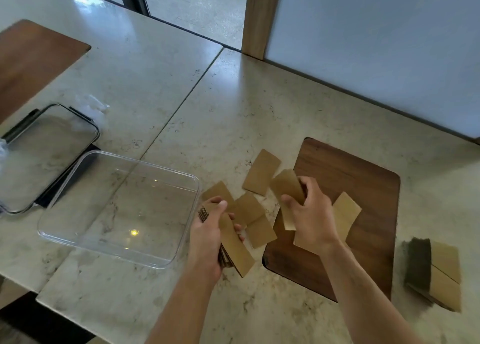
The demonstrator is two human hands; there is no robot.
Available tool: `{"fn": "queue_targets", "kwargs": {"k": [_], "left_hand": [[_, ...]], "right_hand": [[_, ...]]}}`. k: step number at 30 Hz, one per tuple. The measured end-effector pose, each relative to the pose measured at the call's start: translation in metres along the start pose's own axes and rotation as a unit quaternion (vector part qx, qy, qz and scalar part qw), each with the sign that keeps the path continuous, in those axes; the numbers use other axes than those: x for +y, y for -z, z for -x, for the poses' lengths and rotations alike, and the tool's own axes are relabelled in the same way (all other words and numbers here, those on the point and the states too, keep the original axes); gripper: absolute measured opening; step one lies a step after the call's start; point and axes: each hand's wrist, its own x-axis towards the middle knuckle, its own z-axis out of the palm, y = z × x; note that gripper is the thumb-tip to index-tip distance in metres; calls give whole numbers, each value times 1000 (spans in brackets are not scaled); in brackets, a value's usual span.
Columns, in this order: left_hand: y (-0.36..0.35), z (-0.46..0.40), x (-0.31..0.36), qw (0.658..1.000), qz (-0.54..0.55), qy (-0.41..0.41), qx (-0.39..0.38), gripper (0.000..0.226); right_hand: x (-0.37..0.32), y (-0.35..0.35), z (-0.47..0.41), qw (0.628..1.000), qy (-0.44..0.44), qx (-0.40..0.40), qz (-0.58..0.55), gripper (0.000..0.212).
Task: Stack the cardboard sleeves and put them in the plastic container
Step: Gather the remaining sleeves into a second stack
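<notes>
Left hand (207,229) grips sleeve stack (233,242) | right hand (311,213) pinches one sleeve (287,187)

No legible text anywhere (sleeves plain brown).

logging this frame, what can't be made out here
Head view only:
- Count of sleeves in the stack: the left hand covers it.
- Sleeves under the right hand: partly hidden.
- Lid: cut off by the left edge.
- Dark block: too blurred to identify.

Two hands (207,229), one clear plastic container (52,229), one lid (49,156), two wooden boards (363,213) — cardboard sleeves (262,172) too overlapped to count.
</notes>
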Motion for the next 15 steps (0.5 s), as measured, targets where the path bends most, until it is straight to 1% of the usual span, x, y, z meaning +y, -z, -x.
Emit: {"fn": "queue_targets", "kwargs": {"k": [2, 3, 4, 5, 6, 7, 8, 9, 10, 11, 12, 13, 15], "left_hand": [[3, 2, -1, 1000, -1, 0, -4, 15], [4, 4, -2, 1000, -3, 1, -7, 15], [5, 6, -3, 1000, -6, 3, -9, 16], [6, 7, -4, 1000, -11, 6, -12, 18], [6, 8, -6, 1000, -14, 9, -15, 19], [7, 10, -7, 1000, -18, 12, -21, 20], [7, 11, -7, 999, -19, 14, -29, 21], [6, 13, -8, 999, -17, 17, -37, 22], [5, 15, -8, 999, -13, 22, -48, 24], [3, 16, -7, 998, -7, 29, -59, 26], [0, 19, -6, 997, -3, 38, -70, 29], [-2, 20, -6, 995, 2, 50, -82, 34], [-10, 21, -7, 990, 4, 76, -119, 53]], "right_hand": [[3, 3, 8, 991, 48, 69, 106, 27], [4, 1, 13, 982, 62, 77, 161, 24], [4, -3, 18, 974, 62, 58, 209, 21], [5, -7, 22, 967, 50, 20, 248, 18], [6, -11, 23, 962, 39, -15, 270, 15], [4, -12, 26, 962, 26, -34, 269, 14], [2, -11, 26, 972, 8, -36, 233, 12], [-1, -7, 26, 987, -20, -28, 158, 10], [-5, -3, 29, 997, -61, -21, 53, 7], [-9, 2, 33, 991, -111, -22, -66, 6], [-13, 6, 39, 971, -158, -28, -178, 8], [-17, 7, 46, 946, -191, -42, -259, 11], [-22, 8, 60, 912, -201, -89, -345, 14]]}}
